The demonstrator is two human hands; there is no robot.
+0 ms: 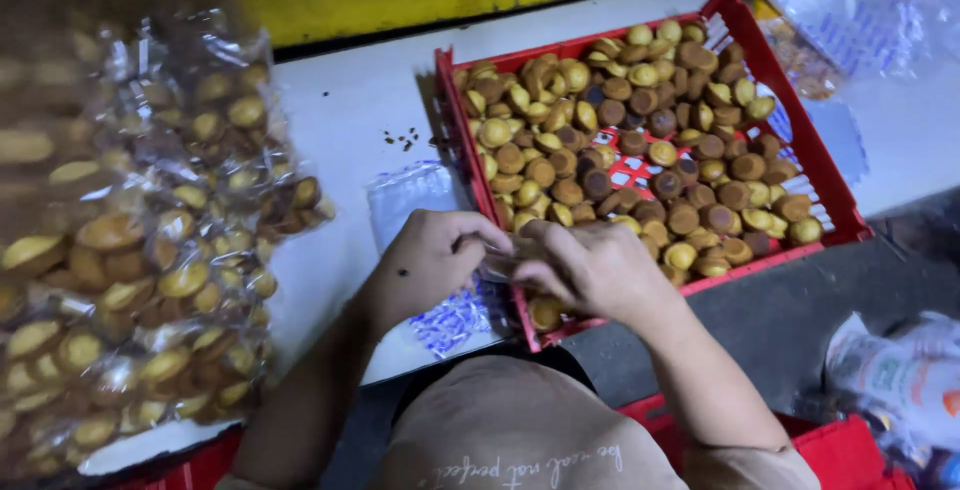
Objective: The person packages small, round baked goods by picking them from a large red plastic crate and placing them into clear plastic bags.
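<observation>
left hand (432, 258): fingers curled, pinching one end of a small clear bag (497, 262); sits at the near edge of the white table (350, 110), just left of the crate's near-left corner.
right hand (592, 268): fingers bent inward, gripping the other end of the same bag; over the crate's near-left corner.
small clear bag: 1, held between both hands, mostly hidden by the fingers; contents can't be made out.
empty bags (425, 250): flat stack of clear printed bags on the table under and behind the left hand; count not readable.
red crate (820, 165): 1, slotted plastic, set askew, near edge overhanging the table's near edge; holds loose small round cakes (620, 140), yellow tops and brown undersides, piled thick on the left, thinner far right where the bottom shows. Too many to count.
packed bags (130, 240): heap of sealed clear bags full of the same cakes at the table's left edge; blurred, overlapping, count not possible.
crumbs (400, 138): a few dark bits on bare table left of the crate.
plastic sheet (860, 10): crumpled clear plastic at the far right corner, beyond the crate.
</observation>
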